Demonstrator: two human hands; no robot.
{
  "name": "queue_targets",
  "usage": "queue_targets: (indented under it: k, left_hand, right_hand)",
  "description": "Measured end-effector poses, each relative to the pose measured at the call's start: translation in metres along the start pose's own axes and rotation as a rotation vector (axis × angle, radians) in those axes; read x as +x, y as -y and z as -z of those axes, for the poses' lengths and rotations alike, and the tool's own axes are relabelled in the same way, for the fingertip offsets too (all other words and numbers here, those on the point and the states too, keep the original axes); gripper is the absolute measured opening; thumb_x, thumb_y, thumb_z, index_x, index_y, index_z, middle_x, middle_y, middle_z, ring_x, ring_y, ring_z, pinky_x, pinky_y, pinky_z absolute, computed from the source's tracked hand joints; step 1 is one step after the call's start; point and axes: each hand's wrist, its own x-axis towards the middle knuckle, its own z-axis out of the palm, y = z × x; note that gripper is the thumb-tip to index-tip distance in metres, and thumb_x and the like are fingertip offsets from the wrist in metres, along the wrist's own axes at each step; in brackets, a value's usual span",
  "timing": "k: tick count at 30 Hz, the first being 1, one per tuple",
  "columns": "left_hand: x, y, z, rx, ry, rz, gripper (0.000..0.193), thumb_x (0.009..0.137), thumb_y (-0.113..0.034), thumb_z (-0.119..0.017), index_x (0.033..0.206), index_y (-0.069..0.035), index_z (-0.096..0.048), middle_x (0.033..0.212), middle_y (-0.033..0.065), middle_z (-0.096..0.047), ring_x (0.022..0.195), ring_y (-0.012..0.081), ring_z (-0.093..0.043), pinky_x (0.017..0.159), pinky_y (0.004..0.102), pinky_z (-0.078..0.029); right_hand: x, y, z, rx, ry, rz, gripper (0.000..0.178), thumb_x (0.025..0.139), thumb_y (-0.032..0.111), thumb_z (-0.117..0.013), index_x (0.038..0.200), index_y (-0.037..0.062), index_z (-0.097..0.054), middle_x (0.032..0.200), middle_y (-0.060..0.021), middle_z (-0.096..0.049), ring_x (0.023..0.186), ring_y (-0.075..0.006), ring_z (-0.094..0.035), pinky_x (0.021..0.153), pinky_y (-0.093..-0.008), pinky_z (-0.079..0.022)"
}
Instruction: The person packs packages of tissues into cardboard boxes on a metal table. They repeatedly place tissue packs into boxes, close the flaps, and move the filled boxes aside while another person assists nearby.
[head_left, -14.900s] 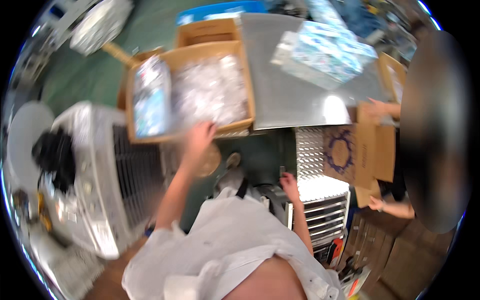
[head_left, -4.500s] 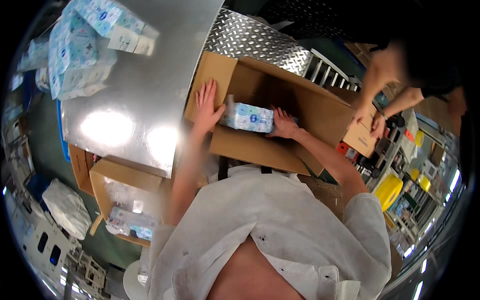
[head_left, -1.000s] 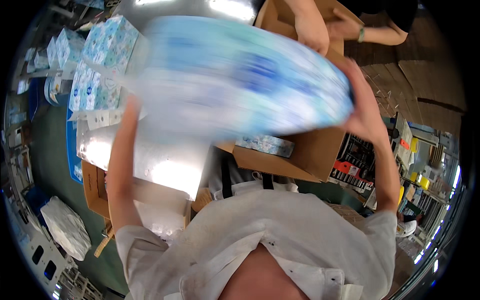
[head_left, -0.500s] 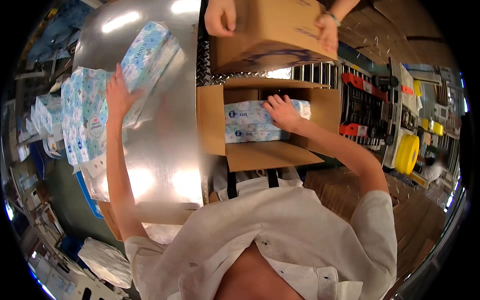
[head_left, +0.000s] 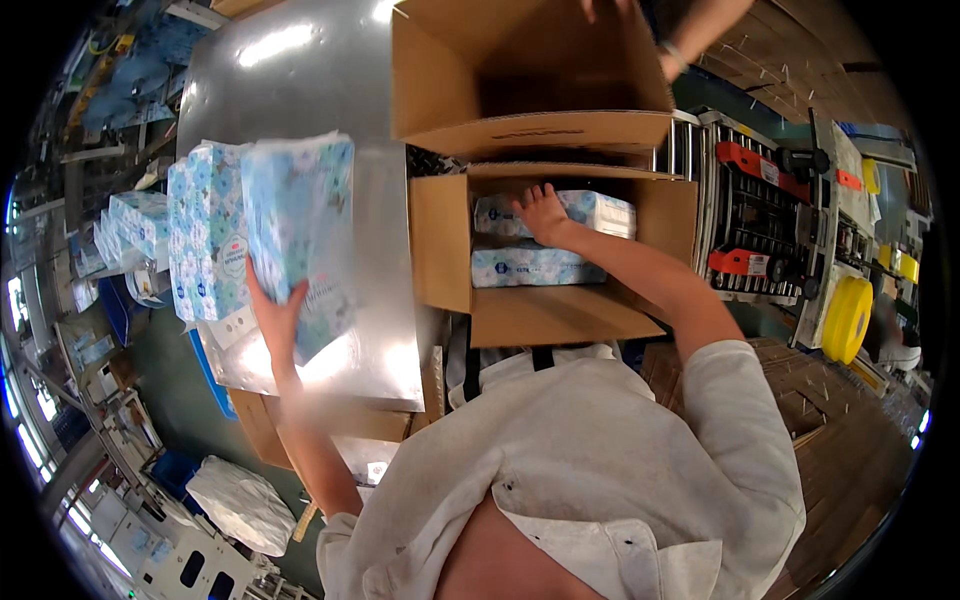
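Beside the steel table (head_left: pixel 385 260) stood the open carton (head_left: pixel 555 322). On or just above the table was the floral pack (head_left: pixel 305 215); two wrapped packs (head_left: pixel 535 267) lay inside the carton. My left hand (head_left: pixel 274 312) was half closed, the floral pack's edge between thumb and fingers; my right hand (head_left: pixel 545 217), loosely spread, rested on the farther wrapped pack, clasping nothing. I judged slick film might slip from so shallow a hold, or the left flap (head_left: pixel 440 245) snag it

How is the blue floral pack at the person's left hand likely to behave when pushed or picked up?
The blue floral pack probably gives a little when squeezed, since it looks wrapped in thin, wrinkled film. It may slide readily on the table, whose metal top looks smooth and shiny. Being block-shaped, it seems unlikely to roll.
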Motion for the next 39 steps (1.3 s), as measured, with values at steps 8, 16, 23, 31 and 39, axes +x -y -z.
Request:
queue_targets:
  k: [8,16,23,31,39]
  left_hand:
    - [-0.059,0.029,-0.012,-0.043,-0.005,0.111,0.101,0.069,-0.009,-0.081,0.154,-0.005,-0.026,0.150,0.0216,-0.040,0.138,0.0347,-0.038,0.115,0.0406,-0.028]
    - [-0.067,0.023,0.005,-0.090,-0.043,0.081,0.100,0.071,-0.006,-0.079,0.156,-0.009,-0.026,0.154,0.0190,-0.037,0.141,0.0321,-0.036,0.116,0.0400,-0.026]
    - [-0.092,-0.095,0.020,-0.177,0.196,-0.051,0.104,0.061,0.000,-0.079,0.153,-0.005,-0.030,0.153,0.0148,-0.038,0.138,0.0287,-0.038,0.116,0.0404,-0.026]
    - [-0.091,-0.234,-0.093,0.084,0.494,-1.108,0.075,0.064,-0.007,-0.073,0.135,-0.026,-0.059,0.123,0.0118,-0.057,0.109,0.0304,-0.055,0.092,0.0444,-0.041]
    - [-0.088,-0.215,-0.198,0.163,0.323,-1.272,0.067,0.071,-0.006,-0.066,0.130,-0.037,-0.062,0.119,0.0083,-0.057,0.109,0.0272,-0.054,0.094,0.0435,-0.039]
  right_hand:
    - [-0.142,-0.051,0.121,0.157,-0.165,0.109,0.095,0.073,0.019,-0.077,0.153,0.0095,-0.027,0.116,-0.0156,-0.052,0.113,-0.0293,-0.049,0.092,-0.0428,-0.036]
    - [-0.092,-0.048,0.040,0.337,-0.188,0.189,0.113,0.071,0.024,-0.084,0.159,0.0250,-0.013,0.123,-0.0173,-0.046,0.115,-0.0349,-0.047,0.095,-0.0504,-0.040]
    - [-0.045,-0.007,-0.062,0.588,0.086,0.137,0.102,0.082,0.023,-0.075,0.160,0.0240,-0.009,0.147,-0.0225,-0.035,0.139,-0.0366,-0.031,0.111,-0.0519,-0.030]
    - [-0.201,-0.082,0.142,2.702,0.137,-0.070,0.061,0.098,0.048,-0.051,0.144,0.0067,-0.046,0.139,-0.0168,-0.054,0.126,-0.0265,-0.054,0.106,-0.0417,-0.044]
    - [-0.294,-0.150,0.133,1.345,-0.052,-0.238,0.061,0.090,0.040,-0.067,0.134,0.0000,-0.056,0.128,-0.0177,-0.061,0.115,-0.0287,-0.061,0.097,-0.0373,-0.049]
